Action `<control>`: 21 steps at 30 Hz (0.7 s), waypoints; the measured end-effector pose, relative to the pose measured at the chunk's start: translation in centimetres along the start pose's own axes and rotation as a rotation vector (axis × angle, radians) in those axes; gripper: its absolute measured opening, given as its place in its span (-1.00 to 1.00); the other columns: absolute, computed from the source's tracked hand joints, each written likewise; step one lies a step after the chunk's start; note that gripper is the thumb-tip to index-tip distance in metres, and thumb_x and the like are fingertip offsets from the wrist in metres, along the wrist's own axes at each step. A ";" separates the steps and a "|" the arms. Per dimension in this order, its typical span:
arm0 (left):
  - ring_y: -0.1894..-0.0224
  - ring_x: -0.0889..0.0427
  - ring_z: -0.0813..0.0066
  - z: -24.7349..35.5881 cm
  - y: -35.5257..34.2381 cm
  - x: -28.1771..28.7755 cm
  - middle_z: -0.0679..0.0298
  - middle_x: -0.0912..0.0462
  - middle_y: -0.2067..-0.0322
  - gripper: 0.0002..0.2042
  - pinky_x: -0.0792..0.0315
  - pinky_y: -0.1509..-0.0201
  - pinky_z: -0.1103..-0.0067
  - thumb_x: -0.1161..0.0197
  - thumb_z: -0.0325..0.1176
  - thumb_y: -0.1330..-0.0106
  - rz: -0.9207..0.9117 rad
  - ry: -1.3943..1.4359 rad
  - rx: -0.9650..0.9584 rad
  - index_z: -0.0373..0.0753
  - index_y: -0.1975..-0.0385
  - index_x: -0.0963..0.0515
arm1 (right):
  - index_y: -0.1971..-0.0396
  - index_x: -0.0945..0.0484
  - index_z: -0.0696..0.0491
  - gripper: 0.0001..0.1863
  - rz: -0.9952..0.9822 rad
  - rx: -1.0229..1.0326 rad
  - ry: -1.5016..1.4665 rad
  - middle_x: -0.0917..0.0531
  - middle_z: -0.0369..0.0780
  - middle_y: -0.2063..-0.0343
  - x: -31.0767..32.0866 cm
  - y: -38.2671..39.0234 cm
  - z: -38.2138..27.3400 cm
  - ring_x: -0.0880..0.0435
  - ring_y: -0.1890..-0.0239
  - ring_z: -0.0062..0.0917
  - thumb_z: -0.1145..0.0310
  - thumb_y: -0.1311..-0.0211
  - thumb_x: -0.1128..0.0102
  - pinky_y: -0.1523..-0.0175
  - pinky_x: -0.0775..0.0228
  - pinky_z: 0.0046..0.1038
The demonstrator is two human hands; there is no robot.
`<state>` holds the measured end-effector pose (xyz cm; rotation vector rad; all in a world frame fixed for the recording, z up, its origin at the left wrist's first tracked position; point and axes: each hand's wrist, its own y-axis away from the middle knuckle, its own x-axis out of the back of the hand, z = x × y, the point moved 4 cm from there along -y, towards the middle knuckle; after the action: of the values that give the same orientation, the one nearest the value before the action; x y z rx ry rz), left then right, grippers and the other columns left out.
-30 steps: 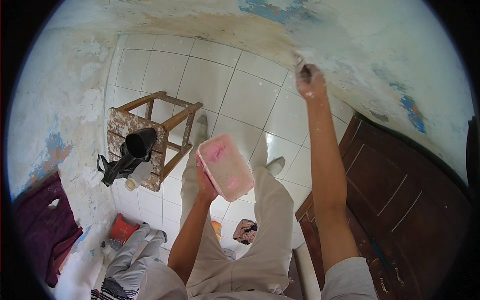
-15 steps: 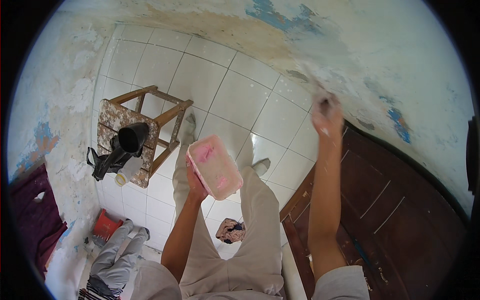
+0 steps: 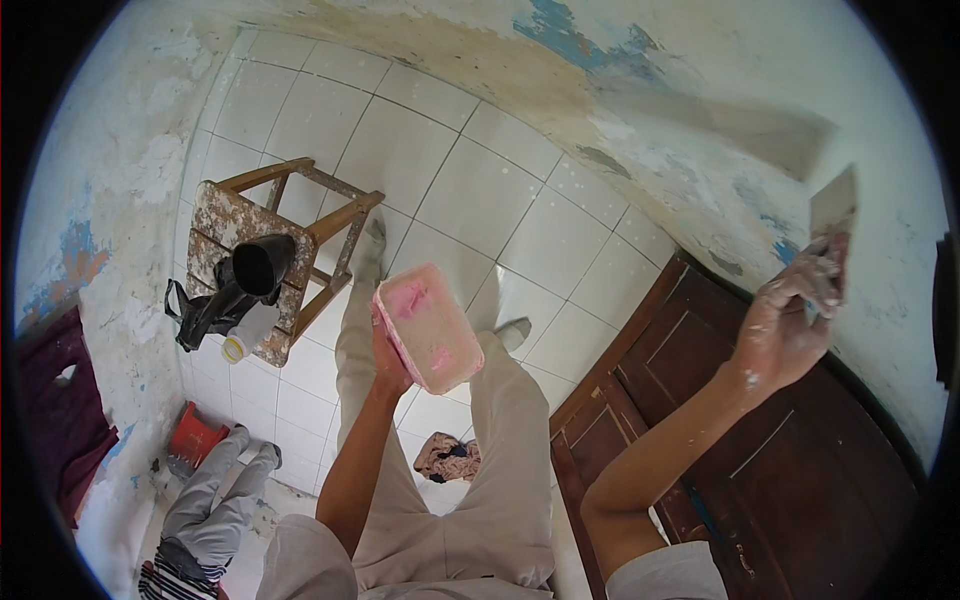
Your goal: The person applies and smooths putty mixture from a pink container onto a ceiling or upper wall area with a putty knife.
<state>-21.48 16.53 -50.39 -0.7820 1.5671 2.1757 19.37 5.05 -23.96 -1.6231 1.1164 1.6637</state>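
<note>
My left hand (image 3: 390, 355) grips the side of a pink rectangular plastic tub (image 3: 428, 327) held over my legs; a pale mixture and bright pink smears line its inside. My right hand (image 3: 790, 310), flecked with white, is closed round a flat scraper (image 3: 832, 200), raised at the right against or very close to the patchy wall (image 3: 700, 150) of peeling blue and cream paint. A shadow of the blade falls on that wall.
A stained wooden stool (image 3: 215, 230) carries a black container (image 3: 260, 270) and a yellow-lidded jug (image 3: 245, 335). Lower left are another person's legs (image 3: 205, 490), a red bucket (image 3: 193, 432) and purple cloth (image 3: 55, 400). A dark wooden door (image 3: 720, 440) stands right, a crumpled cloth (image 3: 448, 457) below.
My right hand has swept right and down along the wall with the scraper, the elbow now bent. The tub in my left hand has shifted slightly left in the view.
</note>
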 end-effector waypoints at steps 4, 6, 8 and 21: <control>-0.28 -0.42 0.14 0.2 -0.4 0.1 0.20 -0.36 -0.28 -0.21 -0.39 -0.30 0.12 0.30 0.43 -0.36 0.016 -0.021 -0.009 -0.04 -0.40 -0.17 | -0.14 -0.25 0.41 -0.58 0.252 -0.078 0.098 -0.48 -0.14 0.32 10.9 -1.4 2.7 -0.51 0.39 -0.52 0.63 -0.30 0.01 0.23 -0.57 -0.59; -0.27 -0.43 0.14 0.6 -0.3 0.1 0.20 -0.37 -0.27 -0.20 -0.39 -0.30 0.12 0.29 0.43 -0.36 0.041 -0.036 -0.014 -0.05 -0.40 -0.17 | 0.04 -0.41 0.37 -0.75 0.466 -0.100 0.191 -0.55 -0.12 0.29 19.2 -3.8 5.5 -0.57 0.31 -0.52 0.63 -0.30 -0.04 0.22 -0.59 -0.61; -0.28 -0.40 0.18 0.9 0.0 -0.4 0.18 -0.36 -0.28 -0.25 -0.37 -0.33 0.19 0.28 0.36 -0.41 -0.021 0.007 0.005 -0.10 -0.39 -0.19 | 0.15 -0.46 0.37 -0.82 0.581 -0.249 0.198 -0.60 -0.09 0.23 25.5 -6.2 8.0 -0.61 0.26 -0.48 0.63 -0.29 -0.07 0.17 -0.62 -0.61; -0.30 -0.38 0.18 1.4 1.0 -0.5 0.18 -0.35 -0.28 -0.24 -0.38 -0.32 0.18 0.27 0.38 -0.40 0.009 0.046 0.034 -0.09 -0.39 -0.18 | -0.31 -0.17 0.36 -0.44 0.157 0.009 0.001 -0.50 -0.15 0.39 5.1 -1.6 -4.2 -0.55 0.39 -0.52 0.65 -0.28 0.09 0.27 -0.61 -0.52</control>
<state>-21.94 17.55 -49.01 -0.8215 1.6285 2.1466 22.36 1.49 -28.89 -1.5652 1.2794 1.7530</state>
